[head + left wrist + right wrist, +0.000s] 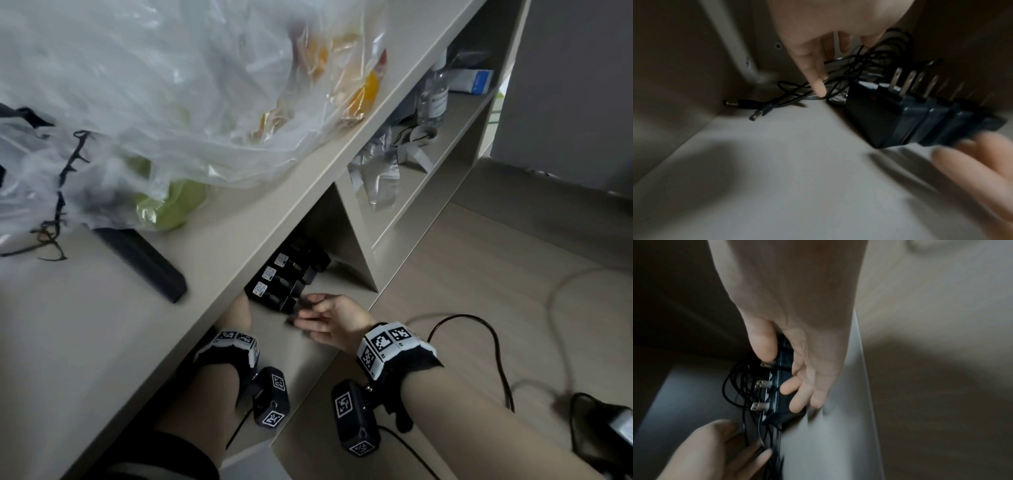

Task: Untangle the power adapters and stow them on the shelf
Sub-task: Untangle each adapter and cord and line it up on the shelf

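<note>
A row of black power adapters point(281, 279) lies in the lower shelf compartment point(346, 240), prongs point(906, 84) up. My right hand point(323, 318) reaches in from the front and holds the near end of the row point(780, 395), thumb by the prongs and fingers point(797, 400) along the opposite side. My left hand point(236, 313) is deeper in the compartment, mostly hidden under the top board. Its straight index finger point(816, 84) touches the tangled black cords point(851, 73) behind the adapters. Two barrel plugs point(756, 112) lie in the back corner.
Clear plastic bags point(164, 102) and a black flat box point(144, 263) sit on the shelf top. The right-hand compartment holds a bottle point(433, 99), a blue-white box point(474, 80) and wrappers. Another adapter point(616, 428) with a black cord point(493, 342) lies on the floor.
</note>
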### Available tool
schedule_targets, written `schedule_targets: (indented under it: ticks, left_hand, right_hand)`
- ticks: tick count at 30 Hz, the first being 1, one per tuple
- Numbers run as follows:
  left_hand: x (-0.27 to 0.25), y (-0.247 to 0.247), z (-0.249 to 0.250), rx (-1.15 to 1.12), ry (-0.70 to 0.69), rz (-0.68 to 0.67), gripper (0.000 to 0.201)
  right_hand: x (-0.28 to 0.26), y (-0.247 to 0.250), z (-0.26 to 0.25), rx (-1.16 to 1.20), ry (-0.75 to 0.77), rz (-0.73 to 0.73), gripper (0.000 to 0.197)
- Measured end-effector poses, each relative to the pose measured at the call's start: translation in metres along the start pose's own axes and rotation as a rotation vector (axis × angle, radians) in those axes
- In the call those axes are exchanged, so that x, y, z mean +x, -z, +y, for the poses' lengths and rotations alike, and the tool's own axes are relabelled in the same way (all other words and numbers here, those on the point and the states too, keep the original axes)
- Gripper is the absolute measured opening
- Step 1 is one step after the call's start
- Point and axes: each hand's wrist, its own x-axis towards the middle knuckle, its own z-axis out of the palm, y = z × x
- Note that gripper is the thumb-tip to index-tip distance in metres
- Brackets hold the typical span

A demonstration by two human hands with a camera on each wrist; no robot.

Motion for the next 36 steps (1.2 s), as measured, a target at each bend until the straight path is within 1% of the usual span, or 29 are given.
schedule_targets:
  ticks: [1, 4, 5, 9, 11, 13, 15, 17, 18, 21, 24, 25, 26, 28, 29, 30, 31, 33, 34, 36]
  left_hand:
    - [0.0, 0.001, -0.002, -0.004, -0.004, 0.043, 0.039]
    - [0.003, 0.001, -0.008, -0.005, -0.09, 0.208, 0.04]
    - [0.0, 0.0, -0.008, 0.011, -0.108, 0.236, 0.04]
    - [-0.018, -0.012, -0.008, 0.016, -0.225, 0.292, 0.042]
    - [-0.029, -0.025, -0.002, 0.004, -0.292, 0.259, 0.04]
    - [-0.045, -0.039, 0.009, -0.019, -0.369, 0.197, 0.036]
    - [-0.066, -0.056, 0.023, -0.036, -0.481, 0.148, 0.029]
    - [-0.094, -0.075, 0.038, -0.066, -0.592, 0.097, 0.023]
    - [-0.109, -0.085, 0.045, -0.088, -0.635, 0.052, 0.021]
    - [-0.16, -0.121, 0.064, -0.093, -0.755, -0.147, 0.019]
    - [-0.208, -0.155, 0.078, -0.052, -0.94, -0.317, 0.02]
    - [-0.222, -0.162, 0.08, -0.009, -0.989, -0.388, 0.02]
    - [-0.234, -0.172, 0.08, 0.059, -1.028, -0.484, 0.019]
    - [-0.25, -0.193, 0.077, 0.278, -1.081, -0.702, 0.016]
    - [-0.256, -0.202, 0.075, 0.427, -1.092, -0.791, 0.022]
    - [-0.259, -0.211, 0.071, 0.57, -1.109, -0.851, 0.033]
    - [-0.262, -0.217, 0.069, 0.681, -1.123, -0.888, 0.042]
    - [-0.262, -0.223, 0.064, 0.748, -1.122, -0.93, 0.05]
    - [-0.26, -0.226, 0.061, 0.753, -1.135, -0.933, 0.049]
    - [-0.255, -0.228, 0.059, 0.774, -1.215, -0.92, 0.042]
  right_hand:
    - [-0.006, 0.003, -0.002, -0.022, 0.013, 0.016, 0.031]
    - [-0.024, 0.012, -0.01, -0.044, 0.058, 0.044, 0.029]
    - [-0.031, 0.014, -0.012, -0.048, 0.073, 0.049, 0.027]
    - [-0.063, 0.021, -0.017, -0.042, 0.143, 0.087, 0.02]
    - [-0.082, 0.026, -0.018, -0.031, 0.184, 0.13, 0.016]
    - [-0.101, 0.033, -0.02, -0.044, 0.213, 0.166, 0.015]
    - [-0.122, 0.045, -0.021, -0.076, 0.253, 0.206, 0.018]
    - [-0.146, 0.062, -0.022, -0.129, 0.33, 0.298, 0.017]
    - [-0.16, 0.073, -0.021, -0.165, 0.378, 0.363, 0.015]
    - [-0.206, 0.11, -0.017, -0.26, 0.522, 0.573, 0.014]
    - [-0.249, 0.154, -0.01, -0.361, 0.599, 0.828, 0.017]
    - [-0.259, 0.168, -0.006, -0.372, 0.595, 0.898, 0.016]
    - [-0.268, 0.18, -0.001, -0.371, 0.57, 0.937, 0.014]
    - [-0.282, 0.2, 0.009, -0.371, 0.478, 0.919, 0.012]
    - [-0.286, 0.206, 0.014, -0.394, 0.421, 0.893, 0.011]
    - [-0.289, 0.212, 0.018, -0.448, 0.364, 0.877, 0.009]
    - [-0.291, 0.217, 0.021, -0.522, 0.32, 0.872, 0.009]
    - [-0.292, 0.224, 0.024, -0.691, 0.281, 0.892, 0.02]
    - [-0.292, 0.226, 0.024, -0.728, 0.276, 0.896, 0.021]
    - [-0.29, 0.231, 0.024, -0.72, 0.284, 0.893, 0.017]
